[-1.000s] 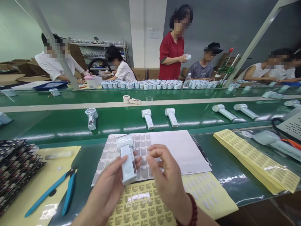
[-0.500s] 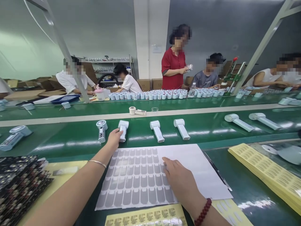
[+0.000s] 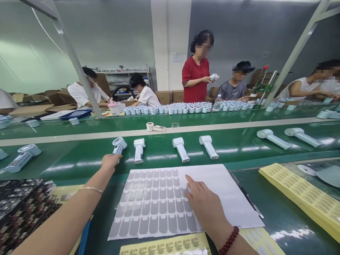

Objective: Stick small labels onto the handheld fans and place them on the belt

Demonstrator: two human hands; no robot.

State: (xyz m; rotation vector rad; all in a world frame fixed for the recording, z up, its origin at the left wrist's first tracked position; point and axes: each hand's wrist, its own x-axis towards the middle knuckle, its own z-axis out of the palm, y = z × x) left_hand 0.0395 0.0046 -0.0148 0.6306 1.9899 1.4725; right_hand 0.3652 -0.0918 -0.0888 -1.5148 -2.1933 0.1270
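Observation:
My left hand [image 3: 111, 163] reaches out over the green belt, its fingers closed around the handle of a pale blue handheld fan [image 3: 119, 142]. The fan's round head points away from me. Just right of it lies another handheld fan [image 3: 139, 150], back side up and untouched. My right hand [image 3: 205, 200] rests on a white sheet of grey stickers [image 3: 148, 209], fingers stretched out and holding nothing. Its fingertips lie by the sheet's blank right part, where stickers are gone. The palm hides some of the lower right stickers.
Several more fans, one being a fan [image 3: 181, 149], lie along the belt [image 3: 159, 159]. Tweezers [image 3: 247, 194] lie right of the sheet. A yellow label stack [image 3: 300, 198] is at right, dark patterned packaging [image 3: 26, 212] at left. Co-workers sit and stand across the line.
My left hand has left the back-up fan and moved left onto the neighbouring fan, which is now tilted in its grasp. Fans on the belt have shifted slightly right. My right hand stays put.

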